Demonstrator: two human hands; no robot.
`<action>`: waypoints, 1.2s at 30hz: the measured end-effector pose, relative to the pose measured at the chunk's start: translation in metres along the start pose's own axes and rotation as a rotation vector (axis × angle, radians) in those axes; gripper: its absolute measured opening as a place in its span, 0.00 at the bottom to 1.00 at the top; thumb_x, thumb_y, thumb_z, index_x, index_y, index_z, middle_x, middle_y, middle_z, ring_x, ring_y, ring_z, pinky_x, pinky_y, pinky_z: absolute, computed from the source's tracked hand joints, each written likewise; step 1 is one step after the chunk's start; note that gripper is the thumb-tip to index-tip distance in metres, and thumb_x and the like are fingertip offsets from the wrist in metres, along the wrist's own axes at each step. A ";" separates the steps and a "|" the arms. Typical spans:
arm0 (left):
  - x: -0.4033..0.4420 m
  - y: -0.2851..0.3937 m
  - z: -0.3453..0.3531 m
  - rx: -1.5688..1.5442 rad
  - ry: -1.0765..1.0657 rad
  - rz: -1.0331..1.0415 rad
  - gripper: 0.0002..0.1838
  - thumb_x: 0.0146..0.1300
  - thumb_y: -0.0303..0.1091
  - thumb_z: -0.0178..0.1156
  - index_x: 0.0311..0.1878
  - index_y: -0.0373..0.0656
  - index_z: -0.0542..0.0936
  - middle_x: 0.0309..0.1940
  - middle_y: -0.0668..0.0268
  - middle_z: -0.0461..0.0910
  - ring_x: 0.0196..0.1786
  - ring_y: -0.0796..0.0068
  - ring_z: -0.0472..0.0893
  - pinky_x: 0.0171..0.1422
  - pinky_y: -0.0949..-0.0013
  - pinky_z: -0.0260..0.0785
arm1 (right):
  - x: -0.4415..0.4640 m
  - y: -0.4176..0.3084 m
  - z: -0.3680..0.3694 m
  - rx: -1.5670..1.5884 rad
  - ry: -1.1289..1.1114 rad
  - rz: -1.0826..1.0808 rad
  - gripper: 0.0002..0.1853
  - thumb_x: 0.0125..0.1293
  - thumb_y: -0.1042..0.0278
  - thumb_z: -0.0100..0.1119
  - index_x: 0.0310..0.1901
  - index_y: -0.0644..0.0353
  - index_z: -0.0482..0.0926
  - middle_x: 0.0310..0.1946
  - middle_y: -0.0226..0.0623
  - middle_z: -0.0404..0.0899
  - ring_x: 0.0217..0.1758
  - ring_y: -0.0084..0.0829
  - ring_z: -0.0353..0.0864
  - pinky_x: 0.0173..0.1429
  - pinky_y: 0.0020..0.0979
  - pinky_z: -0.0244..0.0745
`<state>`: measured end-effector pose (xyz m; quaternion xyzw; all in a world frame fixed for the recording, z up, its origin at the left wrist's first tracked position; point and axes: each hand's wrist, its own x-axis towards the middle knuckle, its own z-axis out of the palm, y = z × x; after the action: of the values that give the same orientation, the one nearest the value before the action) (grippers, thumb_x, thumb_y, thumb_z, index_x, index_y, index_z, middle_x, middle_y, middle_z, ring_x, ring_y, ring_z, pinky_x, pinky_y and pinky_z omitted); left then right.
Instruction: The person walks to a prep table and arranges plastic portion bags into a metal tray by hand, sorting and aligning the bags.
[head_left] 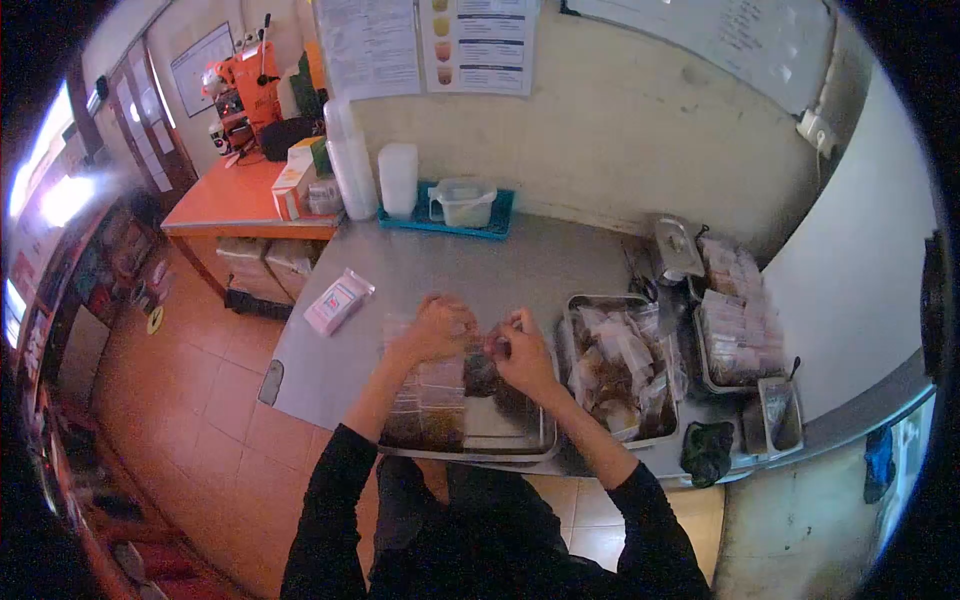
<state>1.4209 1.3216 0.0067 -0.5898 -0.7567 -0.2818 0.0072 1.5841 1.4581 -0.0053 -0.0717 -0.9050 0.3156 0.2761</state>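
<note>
My left hand and my right hand are close together above a metal tray. The fingers of both hands are closed in a pinch on the top of a small clear plastic bag; its contents are hard to make out. Beneath my left forearm, filled plastic packets with brown contents lie in rows in the tray. To the right of my right hand, a second metal tray holds a loose heap of clear packets, some with brown contents.
A pink-and-white pack lies on the metal table at left. Behind it, a teal tray carries white containers. Further right stand a bin of upright packets, a small metal container and a dark crumpled bag.
</note>
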 end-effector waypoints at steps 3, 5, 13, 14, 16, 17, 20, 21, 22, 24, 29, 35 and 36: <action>0.001 0.005 -0.004 0.009 -0.031 0.044 0.10 0.49 0.45 0.67 0.31 0.51 0.85 0.41 0.67 0.82 0.56 0.60 0.77 0.66 0.50 0.59 | 0.001 0.008 0.007 -0.030 0.078 -0.007 0.08 0.53 0.74 0.66 0.36 0.59 0.80 0.46 0.44 0.69 0.51 0.49 0.74 0.51 0.44 0.71; -0.001 0.017 -0.011 0.006 -0.075 -0.006 0.12 0.50 0.46 0.68 0.32 0.50 0.85 0.44 0.68 0.81 0.57 0.62 0.76 0.68 0.50 0.57 | 0.001 0.010 0.009 -0.004 0.072 0.001 0.08 0.54 0.71 0.67 0.35 0.59 0.80 0.45 0.45 0.69 0.50 0.48 0.74 0.51 0.43 0.71; -0.001 0.007 -0.004 0.058 -0.034 0.029 0.08 0.47 0.39 0.71 0.30 0.52 0.82 0.47 0.73 0.81 0.57 0.66 0.75 0.72 0.51 0.53 | -0.017 -0.010 -0.033 -0.160 0.137 -0.009 0.17 0.53 0.67 0.68 0.46 0.55 0.77 0.44 0.45 0.71 0.51 0.49 0.73 0.54 0.46 0.69; -0.002 0.007 -0.006 0.033 -0.064 0.016 0.08 0.47 0.38 0.71 0.30 0.53 0.82 0.48 0.73 0.80 0.57 0.66 0.75 0.72 0.51 0.53 | -0.028 -0.011 -0.051 -0.319 0.165 -0.006 0.20 0.53 0.65 0.69 0.48 0.54 0.76 0.44 0.44 0.71 0.51 0.50 0.73 0.55 0.47 0.69; -0.002 0.003 -0.004 0.038 -0.050 0.021 0.08 0.47 0.37 0.71 0.31 0.53 0.82 0.48 0.73 0.80 0.57 0.65 0.75 0.72 0.51 0.53 | -0.052 -0.013 -0.090 -0.432 0.035 0.134 0.21 0.52 0.62 0.69 0.48 0.52 0.75 0.45 0.44 0.72 0.52 0.50 0.73 0.56 0.49 0.68; -0.002 0.001 -0.002 0.045 -0.040 0.034 0.08 0.46 0.36 0.70 0.31 0.53 0.82 0.47 0.73 0.80 0.57 0.65 0.75 0.71 0.51 0.54 | -0.065 -0.010 -0.101 -0.432 0.028 0.133 0.21 0.52 0.62 0.69 0.48 0.52 0.75 0.45 0.44 0.72 0.52 0.50 0.73 0.56 0.49 0.68; 0.000 -0.001 0.005 -0.011 0.026 0.043 0.08 0.46 0.35 0.70 0.32 0.53 0.82 0.44 0.73 0.81 0.56 0.64 0.76 0.69 0.51 0.56 | -0.099 -0.006 -0.108 -0.390 0.034 0.312 0.20 0.52 0.62 0.69 0.46 0.54 0.75 0.46 0.44 0.73 0.53 0.51 0.73 0.55 0.51 0.68; 0.000 -0.001 0.008 -0.017 0.023 0.045 0.08 0.46 0.35 0.70 0.32 0.53 0.82 0.44 0.73 0.81 0.56 0.64 0.76 0.69 0.51 0.56 | -0.105 -0.003 -0.102 -0.425 0.067 0.342 0.17 0.54 0.63 0.67 0.45 0.55 0.76 0.45 0.44 0.73 0.52 0.51 0.73 0.54 0.50 0.68; 0.000 -0.003 0.011 -0.021 0.037 0.051 0.08 0.46 0.35 0.69 0.31 0.53 0.82 0.41 0.72 0.81 0.55 0.63 0.76 0.69 0.51 0.56 | -0.109 0.001 -0.096 -0.460 0.103 0.369 0.15 0.55 0.63 0.66 0.43 0.57 0.76 0.44 0.45 0.74 0.52 0.51 0.74 0.54 0.50 0.68; 0.002 -0.006 0.013 -0.021 0.062 0.052 0.08 0.46 0.35 0.69 0.31 0.53 0.82 0.39 0.72 0.81 0.53 0.63 0.77 0.68 0.51 0.57 | -0.111 0.010 -0.085 -0.454 0.140 0.436 0.13 0.58 0.64 0.65 0.42 0.58 0.77 0.42 0.44 0.75 0.50 0.50 0.75 0.53 0.48 0.69; 0.000 0.006 0.003 0.077 -0.005 0.032 0.09 0.45 0.38 0.71 0.30 0.53 0.82 0.35 0.72 0.82 0.50 0.65 0.79 0.67 0.49 0.57 | -0.096 0.009 -0.089 -0.412 0.369 0.229 0.07 0.65 0.66 0.59 0.40 0.60 0.78 0.40 0.43 0.77 0.44 0.50 0.78 0.48 0.43 0.72; 0.003 -0.002 0.011 -0.018 0.001 -0.017 0.08 0.44 0.38 0.70 0.29 0.51 0.83 0.38 0.68 0.81 0.55 0.61 0.76 0.72 0.49 0.52 | -0.058 -0.028 -0.103 -0.050 0.036 0.094 0.09 0.67 0.63 0.57 0.40 0.61 0.79 0.43 0.44 0.82 0.42 0.49 0.81 0.48 0.43 0.76; 0.002 -0.001 0.010 -0.017 0.001 -0.013 0.08 0.44 0.38 0.70 0.29 0.51 0.83 0.38 0.68 0.81 0.55 0.61 0.76 0.72 0.49 0.52 | -0.053 -0.029 -0.093 -0.043 -0.096 0.016 0.09 0.67 0.64 0.56 0.41 0.60 0.79 0.40 0.43 0.81 0.43 0.48 0.81 0.47 0.41 0.76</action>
<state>1.4226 1.3274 -0.0012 -0.5849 -0.7580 -0.2887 0.0006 1.6806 1.4685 0.0483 -0.0696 -0.9231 0.3014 0.2284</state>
